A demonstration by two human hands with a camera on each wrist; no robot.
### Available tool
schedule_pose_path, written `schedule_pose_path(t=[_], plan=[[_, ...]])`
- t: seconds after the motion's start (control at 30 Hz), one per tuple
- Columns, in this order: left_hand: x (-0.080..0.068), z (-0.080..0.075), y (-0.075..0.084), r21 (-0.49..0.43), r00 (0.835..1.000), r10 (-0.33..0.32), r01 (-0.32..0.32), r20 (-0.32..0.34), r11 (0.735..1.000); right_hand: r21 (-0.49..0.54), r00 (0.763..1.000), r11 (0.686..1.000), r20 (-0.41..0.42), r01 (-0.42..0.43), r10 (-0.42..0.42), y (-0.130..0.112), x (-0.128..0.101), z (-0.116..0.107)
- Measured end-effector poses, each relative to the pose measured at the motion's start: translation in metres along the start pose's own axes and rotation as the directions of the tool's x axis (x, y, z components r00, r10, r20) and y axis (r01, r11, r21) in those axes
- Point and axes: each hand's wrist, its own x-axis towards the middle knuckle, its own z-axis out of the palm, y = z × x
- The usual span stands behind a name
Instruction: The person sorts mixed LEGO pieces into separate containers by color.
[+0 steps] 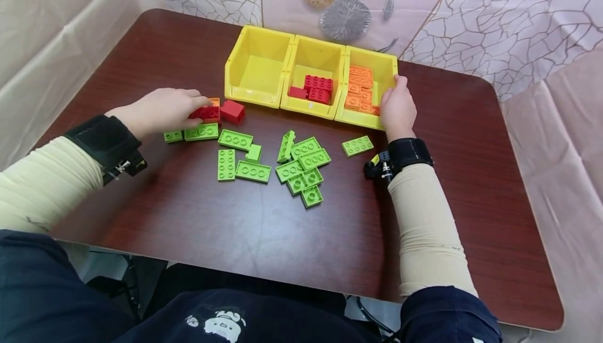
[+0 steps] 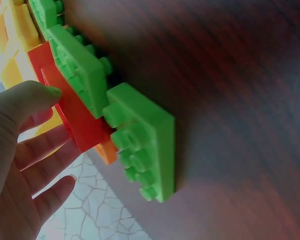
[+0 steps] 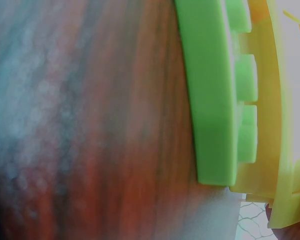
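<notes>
My left hand (image 1: pixel 195 103) reaches over a red brick (image 1: pixel 205 113) at the left of the table. In the left wrist view the thumb (image 2: pixel 37 95) touches the edge of that red brick (image 2: pixel 75 112) while the fingers stay nearly straight and apart from it. An orange brick (image 1: pixel 214 101) lies just behind it and a second red brick (image 1: pixel 233 111) to its right. My right hand (image 1: pixel 393 89) grips the front right corner of the right yellow bin (image 1: pixel 363 119), which holds orange bricks (image 1: pixel 360 91). Most of its fingers are hidden.
The middle yellow bin (image 1: pixel 308 106) holds red bricks (image 1: pixel 316 88); the left yellow bin (image 1: pixel 256 68) has nothing in it. Several green bricks (image 1: pixel 301 167) lie scattered mid-table, one green brick (image 1: pixel 357 145) close to my right wrist. A patterned sheet hangs behind the bins.
</notes>
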Motion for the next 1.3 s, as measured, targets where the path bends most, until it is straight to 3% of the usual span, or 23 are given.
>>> schedule_pose_path(t=[0.2,0.33,0.47,0.6,0.7,0.9,1.3], plan=[[0.002,-0.018,0.006,0.017,0.993,0.059,-0.057,-0.104,0.998,-0.002,1.0,1.0,-0.001,-0.002,0.002,0.001,0.001,0.002],[0.015,-0.035,0.022,0.044,0.982,0.108,-0.103,-0.154,0.994,-0.003,1.0,1.0,0.0,-0.005,0.005,0.002,0.002,0.002],[0.042,-0.054,0.046,0.086,0.965,0.176,-0.162,-0.193,0.983,-0.005,1.0,1.0,-0.002,-0.008,0.008,0.005,0.002,0.0],[0.08,-0.069,0.071,0.119,0.941,0.246,-0.223,-0.232,0.967,0.001,1.0,1.0,-0.008,-0.008,0.008,0.007,0.002,0.0],[0.11,-0.074,0.084,0.124,0.937,0.259,-0.235,-0.234,0.964,0.007,1.0,1.0,-0.005,-0.015,0.015,0.005,0.001,0.0],[0.157,-0.074,0.093,0.143,0.956,0.225,-0.199,-0.191,0.969,0.013,1.0,1.0,-0.001,-0.013,0.013,0.0,0.002,0.002],[0.215,-0.07,0.099,0.129,0.985,0.154,-0.143,-0.079,0.981,0.011,0.999,0.999,-0.002,-0.033,0.033,0.003,0.004,0.001]])
